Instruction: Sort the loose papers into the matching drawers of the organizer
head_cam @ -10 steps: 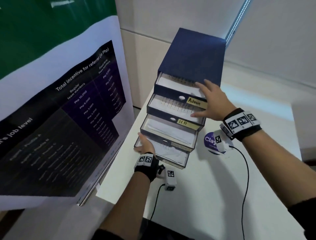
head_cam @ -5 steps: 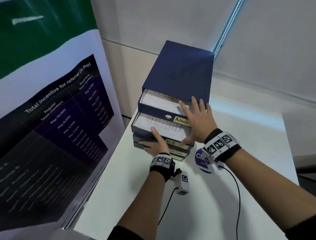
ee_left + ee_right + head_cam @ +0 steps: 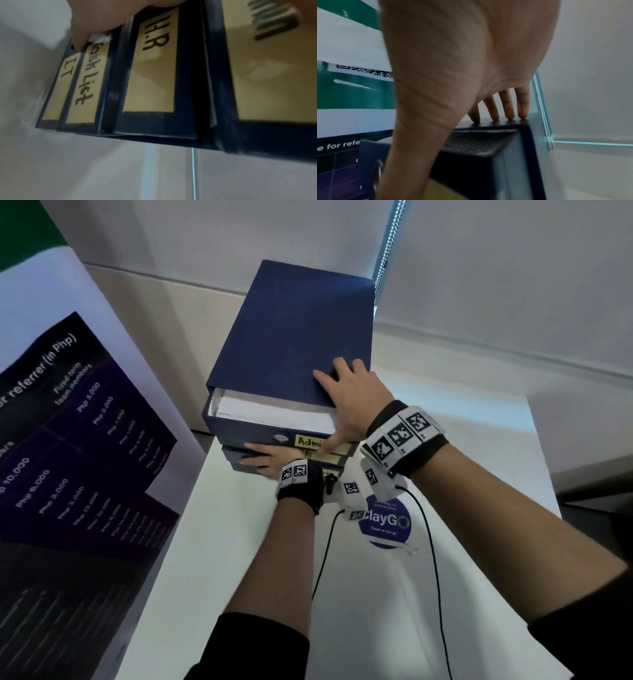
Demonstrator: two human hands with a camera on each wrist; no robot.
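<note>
Both hands on the blue drawer organizer at the table's far left corner.

The organizer stands on the white table, its long axis running away from the person and its drawer fronts facing them. The top drawer, labelled "Admin", sticks out part way with white papers showing inside. The right hand lies flat, fingertips on the lid, thumb on the Admin front. The left hand presses straight fingers against the lower drawer fronts, marked H.R, Task List and I.T. A ClayGo sticker lies nearer; a poster leans at left.
</note>
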